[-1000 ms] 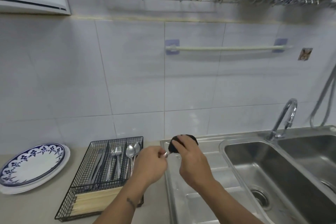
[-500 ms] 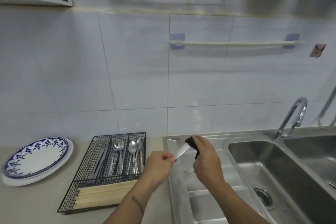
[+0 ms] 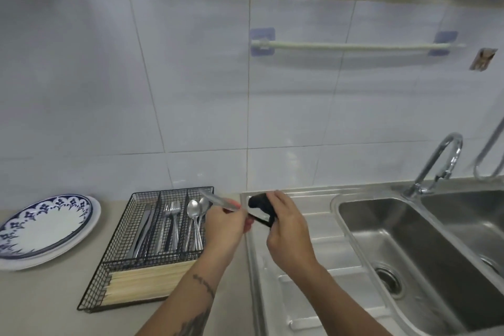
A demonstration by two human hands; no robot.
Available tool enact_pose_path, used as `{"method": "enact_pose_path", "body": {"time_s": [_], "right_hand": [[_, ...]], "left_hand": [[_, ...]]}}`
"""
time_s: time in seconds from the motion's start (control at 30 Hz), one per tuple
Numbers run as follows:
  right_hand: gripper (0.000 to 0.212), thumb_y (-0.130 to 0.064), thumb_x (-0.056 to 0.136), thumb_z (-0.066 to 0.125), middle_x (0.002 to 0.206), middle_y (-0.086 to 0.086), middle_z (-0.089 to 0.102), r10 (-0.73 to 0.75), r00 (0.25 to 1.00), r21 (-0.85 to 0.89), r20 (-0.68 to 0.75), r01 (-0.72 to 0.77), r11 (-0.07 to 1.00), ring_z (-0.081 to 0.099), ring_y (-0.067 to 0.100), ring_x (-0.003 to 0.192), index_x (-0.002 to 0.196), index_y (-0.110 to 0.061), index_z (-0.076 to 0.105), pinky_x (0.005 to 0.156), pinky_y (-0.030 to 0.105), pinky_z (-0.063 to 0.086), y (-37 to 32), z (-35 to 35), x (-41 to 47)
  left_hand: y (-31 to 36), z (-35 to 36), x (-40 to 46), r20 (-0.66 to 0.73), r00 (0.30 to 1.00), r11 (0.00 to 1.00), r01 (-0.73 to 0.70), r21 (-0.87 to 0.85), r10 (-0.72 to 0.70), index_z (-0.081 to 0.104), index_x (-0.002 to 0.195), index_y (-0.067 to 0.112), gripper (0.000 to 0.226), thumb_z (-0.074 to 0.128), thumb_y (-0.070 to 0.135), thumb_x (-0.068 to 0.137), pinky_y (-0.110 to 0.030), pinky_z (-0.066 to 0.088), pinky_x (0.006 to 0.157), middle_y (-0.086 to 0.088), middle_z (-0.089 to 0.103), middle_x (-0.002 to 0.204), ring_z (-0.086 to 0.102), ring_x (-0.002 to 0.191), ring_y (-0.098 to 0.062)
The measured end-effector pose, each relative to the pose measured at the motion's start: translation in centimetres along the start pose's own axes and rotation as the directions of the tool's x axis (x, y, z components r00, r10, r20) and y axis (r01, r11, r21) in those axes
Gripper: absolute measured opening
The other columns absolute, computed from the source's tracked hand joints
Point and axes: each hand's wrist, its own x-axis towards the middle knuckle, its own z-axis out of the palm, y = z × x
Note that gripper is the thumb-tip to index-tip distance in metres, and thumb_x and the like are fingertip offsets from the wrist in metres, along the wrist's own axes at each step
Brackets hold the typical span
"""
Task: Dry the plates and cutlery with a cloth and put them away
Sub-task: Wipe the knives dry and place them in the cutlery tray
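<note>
Left hand (image 3: 226, 222) pinching a blurred knife (image 3: 218, 200) over the wire tray (image 3: 117, 259), right hand (image 3: 286, 229) gripping the dark cloth (image 3: 259, 206) alongside; best lowering it flat beside the other knives (image 3: 143, 229).

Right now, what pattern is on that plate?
Head view: the plate is white, with a blue floral rim.

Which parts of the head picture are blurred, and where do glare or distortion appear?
Head view: the piece of cutlery in the left hand is smeared by motion; the faucet is slightly smeared; the sink steel carries soft glare; the wide lens bends the towel bar and tile lines.
</note>
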Motion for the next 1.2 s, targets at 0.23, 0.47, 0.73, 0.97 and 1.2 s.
{"method": "enact_pose_path", "body": {"time_s": [0.23, 0.47, 0.73, 0.97, 1.2], "right_hand": [[0.073, 0.015, 0.068, 0.049, 0.118, -0.019, 0.050, -0.052, 0.990, -0.102, 0.128, 0.065, 0.993, 0.049, 0.000, 0.110, 0.123, -0.034, 0.053, 0.090, 0.025, 0.048, 1.7, 1.5, -1.2], [0.068, 0.006, 0.068, 0.071, 0.114, -0.018, 0.054, 0.047, 0.985, -0.113, 0.163, -0.028, 0.993, 0.052, 0.006, 0.106, 0.120, -0.035, 0.057, 0.085, 0.011, 0.046, 2.5, 0.5, -1.1], [0.055, 0.011, 0.079, 0.047, 0.103, -0.007, 0.057, 0.285, 0.958, -0.094, 0.029, -0.282, 0.955, 0.057, 0.015, 0.089, 0.118, -0.025, 0.061, 0.072, 0.037, 0.057, 3.9, -1.9, -0.2], [0.057, 0.012, 0.080, 0.044, 0.100, -0.016, 0.055, 0.180, 0.983, 0.001, 0.027, -0.180, 0.984, 0.058, 0.008, 0.091, 0.114, -0.028, 0.063, 0.080, 0.030, 0.054, 0.7, -0.7, 0.1], [0.064, 0.014, 0.076, 0.050, 0.126, -0.002, 0.055, 0.069, 0.997, -0.067, 0.040, -0.067, 0.996, 0.050, 0.015, 0.117, 0.133, -0.017, 0.054, 0.102, 0.027, 0.043, -1.0, 1.5, -0.5]], "left_hand": [[-0.1, -2.3, 0.7, 0.033, 0.999, 0.991, -0.004, -0.132, 0.009, 0.062, 0.094, 0.001, 0.011, 0.055, -0.006, 0.095, -0.029, 0.059, 0.067, -0.018, 0.069, 0.084, 0.073, 0.069, -0.021], [-0.7, -1.2, 0.1, 0.058, 0.995, 0.978, -0.073, -0.198, 0.086, 0.063, 0.093, -0.002, 0.010, 0.055, -0.007, 0.096, -0.026, 0.061, 0.069, -0.021, 0.070, 0.088, 0.074, 0.077, -0.026], [-1.6, -1.9, 0.5, 0.003, 0.985, 0.984, -0.170, 0.045, 0.171, 0.064, 0.091, 0.011, 0.011, 0.060, 0.001, 0.094, -0.031, 0.059, 0.068, -0.009, 0.071, 0.092, 0.067, 0.064, -0.015], [-1.7, -1.6, 0.7, -0.005, 0.988, 0.988, -0.153, -0.007, 0.152, 0.060, 0.089, 0.003, 0.007, 0.066, 0.000, 0.091, -0.032, 0.061, 0.067, -0.017, 0.067, 0.083, 0.070, 0.063, -0.020], [-1.9, -1.7, 1.2, -0.108, 0.992, 0.989, -0.080, -0.126, 0.067, 0.067, 0.090, -0.004, 0.009, 0.066, 0.004, 0.093, -0.030, 0.060, 0.064, -0.012, 0.074, 0.071, 0.074, 0.067, -0.024]]}}
